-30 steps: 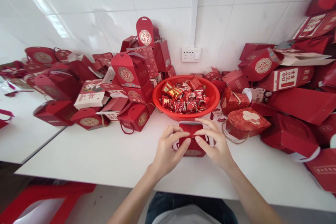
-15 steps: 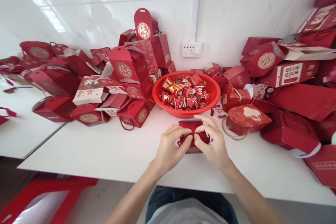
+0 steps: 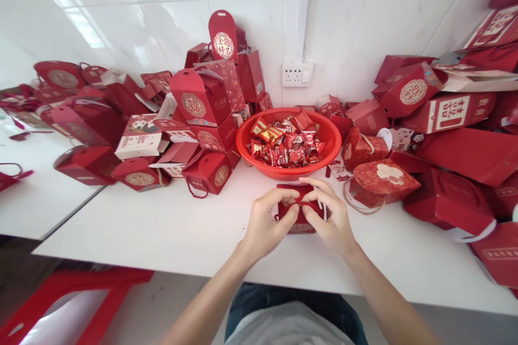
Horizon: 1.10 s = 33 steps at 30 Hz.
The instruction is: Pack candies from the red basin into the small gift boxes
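Note:
A small red gift box rests on the white table right in front of me, partly covered by my fingers. My left hand reaches it from the left, thumb and forefinger pinching at the middle of its top. From the other side my right hand does the same, its thumb and forefinger closed there while the other fingers stretch away. The two thumbs almost meet. Between them runs a thin dark red strip, perhaps a cord or flap edge. Just behind the box stands an orange-red plastic basket heaped with wrapped candies.
Stacks of red gift boxes crowd the table's left side, and more boxes are piled at the right. A power socket sits on the tiled wall. Below left is a red plastic stool.
Both hands stay at the top of the box, with small finger shifts; the left forefinger is more bent and lifted. The whole view has shifted very slightly.

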### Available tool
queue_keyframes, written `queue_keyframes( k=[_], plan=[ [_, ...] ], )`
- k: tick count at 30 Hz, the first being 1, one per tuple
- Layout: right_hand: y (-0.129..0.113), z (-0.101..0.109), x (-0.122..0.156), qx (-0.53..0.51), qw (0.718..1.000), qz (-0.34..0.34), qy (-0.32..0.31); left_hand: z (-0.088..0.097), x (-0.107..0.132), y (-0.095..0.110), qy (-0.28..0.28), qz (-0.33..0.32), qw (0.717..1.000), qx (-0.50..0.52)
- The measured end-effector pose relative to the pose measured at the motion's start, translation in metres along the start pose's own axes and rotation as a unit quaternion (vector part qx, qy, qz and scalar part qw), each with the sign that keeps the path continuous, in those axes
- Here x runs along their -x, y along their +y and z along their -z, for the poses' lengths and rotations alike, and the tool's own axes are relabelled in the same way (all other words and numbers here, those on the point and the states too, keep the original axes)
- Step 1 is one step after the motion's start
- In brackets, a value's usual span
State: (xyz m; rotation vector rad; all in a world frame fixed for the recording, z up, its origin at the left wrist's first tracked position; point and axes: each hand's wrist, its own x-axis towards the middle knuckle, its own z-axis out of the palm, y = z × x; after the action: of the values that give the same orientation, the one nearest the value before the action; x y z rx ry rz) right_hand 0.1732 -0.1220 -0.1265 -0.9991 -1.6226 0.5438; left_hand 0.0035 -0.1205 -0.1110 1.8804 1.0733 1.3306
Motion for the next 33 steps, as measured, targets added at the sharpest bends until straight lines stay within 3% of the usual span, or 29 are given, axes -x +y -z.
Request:
queue_keyframes(
  k=[8,16,33],
  plan=[
    [0.001,-0.001,0.001,-0.003,1.0,0.006,0.004,-0.011,-0.002,0.0,0.03,-0.008,0.999,-0.038],
    [0.001,0.001,0.001,-0.014,1.0,-0.019,0.005,-0.002,-0.003,-0.001,-0.007,-0.03,0.999,-0.008],
    [0.0,0.0,0.0,-0.018,0.999,-0.027,0.004,-0.011,-0.006,0.001,-0.008,0.033,0.999,0.026]
  ],
)
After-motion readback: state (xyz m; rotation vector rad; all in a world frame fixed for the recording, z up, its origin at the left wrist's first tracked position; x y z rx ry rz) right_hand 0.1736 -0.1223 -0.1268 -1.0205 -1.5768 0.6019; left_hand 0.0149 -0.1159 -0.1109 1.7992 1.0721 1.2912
